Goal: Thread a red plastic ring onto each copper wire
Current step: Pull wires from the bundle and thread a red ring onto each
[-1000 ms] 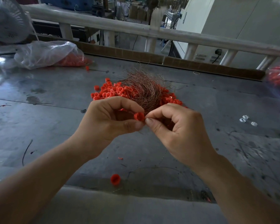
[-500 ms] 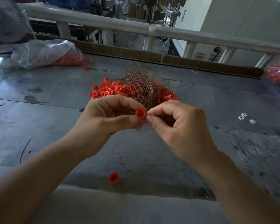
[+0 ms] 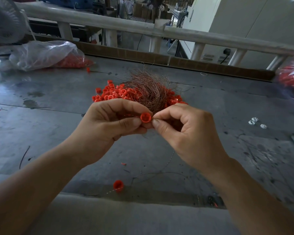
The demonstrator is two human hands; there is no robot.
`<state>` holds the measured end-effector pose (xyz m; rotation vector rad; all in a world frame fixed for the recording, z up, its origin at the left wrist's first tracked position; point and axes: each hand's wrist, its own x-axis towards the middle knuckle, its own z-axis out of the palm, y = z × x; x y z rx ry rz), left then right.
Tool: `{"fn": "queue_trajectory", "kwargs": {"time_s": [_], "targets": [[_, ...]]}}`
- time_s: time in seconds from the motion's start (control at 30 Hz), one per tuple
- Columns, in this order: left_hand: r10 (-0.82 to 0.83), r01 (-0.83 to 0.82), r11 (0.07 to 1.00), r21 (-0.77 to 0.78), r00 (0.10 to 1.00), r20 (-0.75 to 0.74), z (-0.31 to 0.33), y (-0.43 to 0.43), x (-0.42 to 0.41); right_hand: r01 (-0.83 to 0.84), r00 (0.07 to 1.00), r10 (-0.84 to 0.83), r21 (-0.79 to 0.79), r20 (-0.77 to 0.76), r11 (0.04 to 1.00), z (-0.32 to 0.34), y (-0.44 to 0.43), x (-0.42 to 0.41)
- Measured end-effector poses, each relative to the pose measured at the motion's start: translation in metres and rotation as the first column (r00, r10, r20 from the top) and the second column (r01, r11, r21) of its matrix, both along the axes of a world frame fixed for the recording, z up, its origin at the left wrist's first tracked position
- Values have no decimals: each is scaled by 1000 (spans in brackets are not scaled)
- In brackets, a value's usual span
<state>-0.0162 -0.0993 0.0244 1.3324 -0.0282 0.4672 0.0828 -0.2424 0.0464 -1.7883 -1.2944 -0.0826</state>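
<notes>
My left grip (image 3: pixel 109 126) is pinching the light, stiff red ring (image 3: pixel 145 117) by its rim; my right grip (image 3: pixel 182 131) is pinching the flimsy copper wire (image 3: pixel 170 156)

A fan (image 3: pixel 4 19) stands far left, a pale railing (image 3: pixel 176 33) behind the grey table (image 3: pixel 58 133).

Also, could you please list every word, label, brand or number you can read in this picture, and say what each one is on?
No text can be read anywhere.
The red ring that the left hand pinches, and the copper wire that the right hand pinches: no markings show.
Plastic bag, table, white cabinet: no lettering visible.
Cardboard boxes behind the railing: too small and blurred to tell.
</notes>
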Motion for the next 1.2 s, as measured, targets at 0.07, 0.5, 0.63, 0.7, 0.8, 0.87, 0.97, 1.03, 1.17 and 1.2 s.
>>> {"fn": "queue_trajectory", "kwargs": {"time_s": [0.07, 0.5, 0.63, 0.7, 0.8, 0.87, 0.97, 1.03, 1.17, 1.2], "targets": [[-12, 12, 1000, -14, 1000, -3, 0, 1, 0, -25, 997, 24, -11, -74, 1000, 0, 0, 1], [-182, 184, 980, -75, 983, 35, -1, 3, 1, -162, 787, 139, 16, -601, 987, 4, 1, 4], [-223, 224, 970, -94, 975, 22, -3, 2, 1, -184, 706, 114, -26, -699, 983, -1, 3, 4], [-228, 228, 968, -103, 974, 13, -3, 3, 1, -199, 689, 124, -23, -715, 980, -2, 3, 4], [-205, 203, 968, -148, 979, 5, -3, 3, 1, -221, 723, 131, -47, -678, 974, 1, 1, 8], [-168, 164, 971, -176, 986, -5, -2, 2, 2, -110, 812, 31, -102, -583, 989, 3, -1, 22], [-95, 87, 970, -226, 995, -25, 0, 0, 3, 259, 920, -297, -172, -256, 950, -2, -7, 51], [-47, 34, 964, -262, 998, -43, 1, -2, 4, 382, 914, -404, -253, -43, 889, -9, -9, 62], [-14, 1, 958, -286, 999, -44, 4, -1, 3, 334, 939, -335, -422, 75, 843, -26, -4, 65], [-18, 5, 958, -288, 999, -45, 4, -1, 3, 314, 948, -305, -421, 90, 851, -29, -1, 63]]}}
